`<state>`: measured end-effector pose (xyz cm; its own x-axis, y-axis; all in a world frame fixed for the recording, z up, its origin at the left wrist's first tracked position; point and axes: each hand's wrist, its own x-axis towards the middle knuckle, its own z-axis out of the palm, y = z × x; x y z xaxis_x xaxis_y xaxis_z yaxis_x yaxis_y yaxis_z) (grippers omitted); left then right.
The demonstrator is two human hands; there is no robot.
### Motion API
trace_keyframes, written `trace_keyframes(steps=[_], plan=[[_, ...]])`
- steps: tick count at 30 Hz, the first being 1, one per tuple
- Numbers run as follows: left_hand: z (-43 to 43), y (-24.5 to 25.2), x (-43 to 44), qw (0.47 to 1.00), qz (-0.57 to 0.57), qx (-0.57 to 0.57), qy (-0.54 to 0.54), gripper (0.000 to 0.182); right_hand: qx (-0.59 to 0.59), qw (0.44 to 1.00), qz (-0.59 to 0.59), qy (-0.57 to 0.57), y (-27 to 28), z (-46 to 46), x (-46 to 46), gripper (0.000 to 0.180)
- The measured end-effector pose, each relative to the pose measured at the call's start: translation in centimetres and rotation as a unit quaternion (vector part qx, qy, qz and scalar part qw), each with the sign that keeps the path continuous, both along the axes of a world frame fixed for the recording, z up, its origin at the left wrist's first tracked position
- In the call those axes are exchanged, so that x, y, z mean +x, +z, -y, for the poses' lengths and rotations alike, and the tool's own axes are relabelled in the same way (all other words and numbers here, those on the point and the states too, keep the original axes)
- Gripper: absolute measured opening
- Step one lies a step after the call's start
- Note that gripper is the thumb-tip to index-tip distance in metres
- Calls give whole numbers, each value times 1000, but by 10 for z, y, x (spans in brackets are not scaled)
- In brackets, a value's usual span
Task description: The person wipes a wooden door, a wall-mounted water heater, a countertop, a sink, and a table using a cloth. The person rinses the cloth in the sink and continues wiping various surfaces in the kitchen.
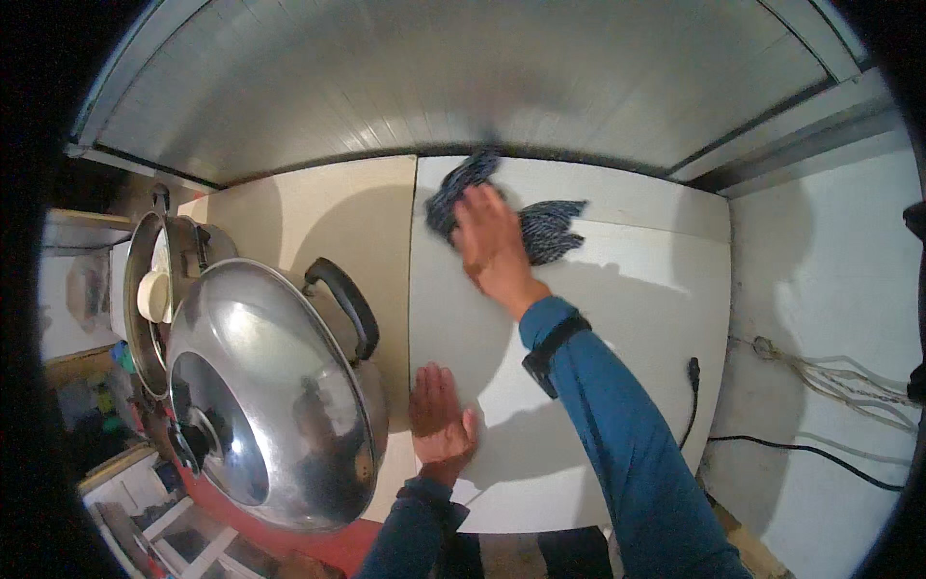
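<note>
A dark, patterned cloth [551, 230] lies bunched on the white board [636, 326] near its back edge. My right hand [493, 242] presses flat on this cloth, fingers extended towards the metal wall, with cloth showing on both sides of it. My left hand [440, 423] rests palm down on the board's left edge, holding nothing, its thumb apart from the fingers. Just left of that hand stands a large metal pot with a domed steel and glass lid [282, 405] and a black side handle.
A beige board [362, 210] adjoins the white one. Another metal pan [137, 253] stands at the far left. A black cable with a plug [694, 373] lies at the board's right side. A metal panel [434, 79] rises behind, and bundled cables [810, 365] hang at the right wall.
</note>
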<state>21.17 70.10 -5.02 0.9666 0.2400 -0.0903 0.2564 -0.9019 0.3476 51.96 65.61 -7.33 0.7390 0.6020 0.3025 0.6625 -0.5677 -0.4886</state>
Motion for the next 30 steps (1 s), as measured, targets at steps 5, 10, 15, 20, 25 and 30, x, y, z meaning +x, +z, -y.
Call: trace_keyframes(steps=[5,10,15,20,25,30], plan=[[-3,-3,-1,999,29,-41,19,67,60,986,-58,143,18,47,-112,41],[-6,-10,-4,1000,27,1,4,63,-8,997,-29,67,34,136,-164,40],[-8,-17,-5,998,41,40,-24,64,-124,986,-31,-104,24,238,-146,47],[-6,-14,-3,998,24,61,-23,63,-156,960,4,-234,15,315,-58,50],[-4,-14,-3,996,14,86,-19,63,-124,938,-2,-323,9,359,42,48],[-5,-19,-6,995,6,99,-6,64,-117,934,-7,-337,1,352,13,48]])
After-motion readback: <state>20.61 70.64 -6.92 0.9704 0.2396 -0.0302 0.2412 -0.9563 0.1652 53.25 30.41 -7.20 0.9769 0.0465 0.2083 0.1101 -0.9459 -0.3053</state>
